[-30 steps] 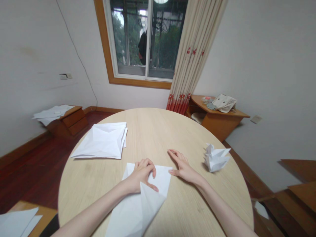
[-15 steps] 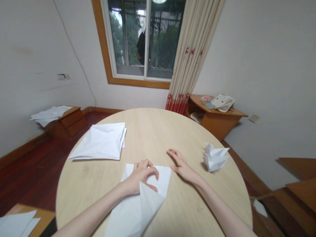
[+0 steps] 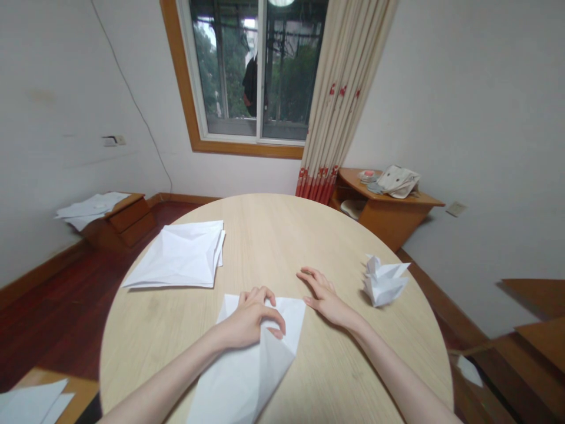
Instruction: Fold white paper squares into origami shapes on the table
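Note:
A white sheet of paper (image 3: 229,377), creased and partly folded, lies on the round wooden table at the near side. My left hand (image 3: 253,318) rests on its upper part, fingers curled, with thumb and forefinger closed at the edge of a raised flap (image 3: 276,359). The flap leans over the sheet's right side. My right hand (image 3: 322,295) lies with fingers stretched out on the table, its thumb touching or just beside the sheet's upper right corner. Nothing shows in that hand.
A stack of creased white paper (image 3: 180,253) lies at the table's (image 3: 265,235) left. Folded paper pieces (image 3: 384,281) stand at the right. Beyond are a corner desk (image 3: 392,218) with a cloth bag (image 3: 399,179), a low cabinet (image 3: 128,218) with papers, and a curtain (image 3: 339,100).
My left thumb and forefinger have come closer together at the flap, and the flap's tip has shifted slightly right. My right hand has hardly moved.

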`<action>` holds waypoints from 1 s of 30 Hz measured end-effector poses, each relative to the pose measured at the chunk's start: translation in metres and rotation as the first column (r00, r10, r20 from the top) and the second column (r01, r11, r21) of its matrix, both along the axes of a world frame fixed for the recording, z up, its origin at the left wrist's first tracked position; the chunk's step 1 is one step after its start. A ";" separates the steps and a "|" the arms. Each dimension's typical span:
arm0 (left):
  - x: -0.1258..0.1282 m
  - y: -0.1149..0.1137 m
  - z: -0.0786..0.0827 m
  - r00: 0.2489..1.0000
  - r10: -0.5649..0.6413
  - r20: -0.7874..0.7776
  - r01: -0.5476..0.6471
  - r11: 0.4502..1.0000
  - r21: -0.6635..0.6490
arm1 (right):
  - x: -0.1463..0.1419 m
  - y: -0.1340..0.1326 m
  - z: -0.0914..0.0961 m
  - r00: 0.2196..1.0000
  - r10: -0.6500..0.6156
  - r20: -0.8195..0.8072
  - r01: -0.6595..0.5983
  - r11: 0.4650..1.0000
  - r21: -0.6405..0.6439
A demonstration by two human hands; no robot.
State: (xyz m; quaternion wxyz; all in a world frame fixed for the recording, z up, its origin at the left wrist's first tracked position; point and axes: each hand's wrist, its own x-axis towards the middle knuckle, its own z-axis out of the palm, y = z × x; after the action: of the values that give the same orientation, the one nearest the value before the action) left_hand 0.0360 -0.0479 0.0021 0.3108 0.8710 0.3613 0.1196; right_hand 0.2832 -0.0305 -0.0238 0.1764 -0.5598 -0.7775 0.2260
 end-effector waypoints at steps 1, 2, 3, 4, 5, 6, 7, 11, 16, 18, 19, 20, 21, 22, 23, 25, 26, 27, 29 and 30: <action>0.000 -0.001 0.002 1.000 0.010 -0.004 -0.010 1.000 -0.010 | 0.000 0.000 0.001 1.000 -0.002 0.006 0.002 1.000 -0.003; 0.000 -0.002 0.005 1.000 0.018 -0.008 -0.019 1.000 -0.022 | -0.001 -0.001 0.001 1.000 -0.005 0.012 0.005 1.000 -0.005; 0.000 -0.002 0.006 1.000 0.022 -0.011 -0.023 0.999 -0.034 | -0.001 -0.001 0.002 1.000 -0.008 0.016 0.008 1.000 -0.007; 0.000 -0.002 0.007 1.000 0.018 -0.014 -0.019 0.999 -0.045 | -0.001 -0.001 0.002 1.000 -0.008 0.020 0.009 1.000 -0.009; -0.001 -0.001 0.008 1.000 0.008 -0.015 -0.009 0.999 -0.052 | -0.001 -0.001 0.002 1.000 -0.007 0.024 0.007 1.000 -0.009; -0.001 -0.001 0.008 1.000 -0.006 -0.014 0.005 0.999 -0.053 | -0.001 -0.001 0.002 1.000 -0.004 0.026 0.005 1.000 -0.009; -0.002 0.000 0.007 1.000 -0.021 -0.011 0.021 0.999 -0.048 | -0.001 -0.001 0.003 1.000 -0.003 0.028 0.003 1.000 -0.008; -0.006 0.004 0.007 0.997 -0.070 -0.017 0.069 0.997 -0.035 | -0.002 -0.001 0.003 1.000 -0.007 0.018 0.007 1.000 -0.007; -0.008 0.006 0.011 0.994 -0.101 -0.032 0.098 0.993 -0.073 | -0.003 -0.002 0.004 1.000 -0.017 0.000 0.017 1.000 -0.019; -0.008 0.006 0.012 0.995 -0.098 -0.034 0.095 0.993 -0.073 | -0.003 -0.003 0.006 1.000 -0.006 0.014 0.006 1.000 -0.023; -0.008 0.006 0.012 0.995 -0.098 -0.031 0.096 0.993 -0.074 | -0.003 -0.003 0.006 1.000 0.003 0.025 -0.002 1.000 -0.024; -0.009 0.006 0.011 0.995 -0.100 -0.025 0.098 0.992 -0.076 | -0.003 -0.004 0.007 0.999 0.012 0.037 -0.011 1.000 -0.025; -0.009 0.006 0.011 0.995 -0.102 -0.018 0.100 0.992 -0.078 | -0.004 -0.005 0.008 0.999 0.019 0.050 -0.018 1.000 -0.026; -0.009 0.006 0.011 0.995 -0.102 -0.012 0.101 0.992 -0.079 | -0.004 -0.007 0.009 0.998 0.023 0.061 -0.021 0.999 -0.025; -0.009 0.005 0.010 0.995 -0.099 -0.007 0.099 0.992 -0.077 | -0.006 -0.008 0.010 0.997 0.025 0.068 -0.023 1.000 -0.019; -0.009 0.004 0.010 0.996 -0.087 -0.003 0.086 0.994 -0.063 | -0.009 -0.012 0.012 0.997 0.037 0.063 -0.038 0.999 0.005; -0.009 0.003 0.009 0.997 -0.078 -0.002 0.078 0.996 -0.054 | -0.011 -0.014 0.013 0.997 0.054 0.045 -0.056 0.998 0.026; -0.008 0.002 0.009 0.998 -0.069 -0.002 0.069 0.997 -0.047 | -0.013 -0.016 0.014 0.997 0.080 0.017 -0.080 0.996 0.045; -0.008 0.000 0.010 0.998 -0.056 0.000 0.056 0.998 -0.040 | -0.018 -0.019 0.015 0.988 0.139 -0.073 -0.132 0.988 0.082; -0.008 -0.001 0.010 0.999 -0.054 0.004 0.055 0.998 -0.040 | -0.020 -0.019 0.015 0.977 0.171 -0.124 -0.161 0.983 0.090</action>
State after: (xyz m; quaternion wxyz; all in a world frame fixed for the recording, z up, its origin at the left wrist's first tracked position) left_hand 0.0279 -0.0492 0.0122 0.3320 0.8738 0.3393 0.1050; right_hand 0.2634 -0.0500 -0.0086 0.2298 -0.4692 -0.8167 0.2449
